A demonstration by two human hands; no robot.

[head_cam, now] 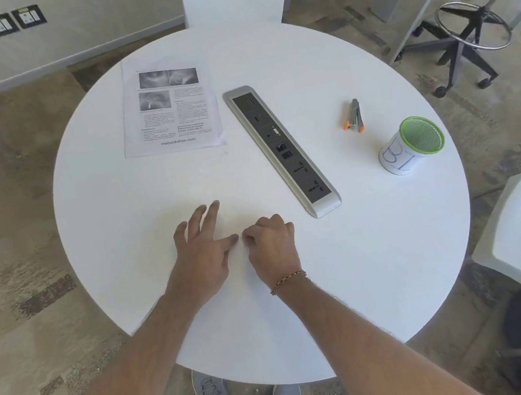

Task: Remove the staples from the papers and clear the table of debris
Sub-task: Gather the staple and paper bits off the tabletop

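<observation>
- ok so looking down at the round white table (368, 265), both my hands sit low and centre in the frame, flat-ish on the bare tabletop
- left hand (204, 252) is open, fingers spread out and pressing on the surface, thumb tip pointing right toward the other hand
- right hand (273, 245) is curled up, fingers tucked under like it's pinching at something tiny on the table just where it meets the left thumb. honestly can't tell if there's actually anything between the fingertips, way too small to see
- beaded bracelet (288, 280) on the right wrist
- the papers (168, 109) are up in the upper left part of the table, printed sheets lying flat with a few grey photos and text, well apart from both hands
- a tiny speck (226, 152) sits on the table just below the lower right corner of the papers, could be a staple, can't say for sure
- long silver power strip (282, 150) runs diagonally through the middle of the table, its lower end near my right hand
- staple remover (353, 116), grey with orange tips, lies to the right of the strip, nobody touching it
- white cup with the green mesh rim (412, 146) stands upright at the right side of the table, just below the remover, blue scribble on its wall
</observation>
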